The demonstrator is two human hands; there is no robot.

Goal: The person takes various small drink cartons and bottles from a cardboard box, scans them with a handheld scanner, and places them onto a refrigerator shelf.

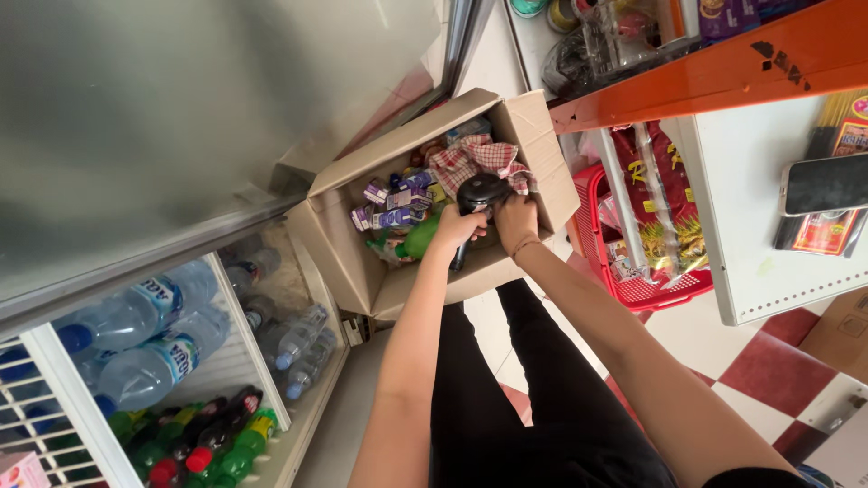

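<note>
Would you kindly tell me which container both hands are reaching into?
The open cardboard box on the floor; the red basket beside it and the chest freezer go untouched.

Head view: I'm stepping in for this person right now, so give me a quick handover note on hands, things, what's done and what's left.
Left hand: over the open cardboard box, touching the black device and close to a green bottle.
Right hand: gripping the black device from the other side.
Box: on the floor beside the open chest cooler; it holds small purple cartons, the green bottle and a red checked cloth.
Done: cooler lid is up; its compartments hold water bottles and soda bottles.
Left: the cartons and green bottle are in the box, not in the cooler.
</note>
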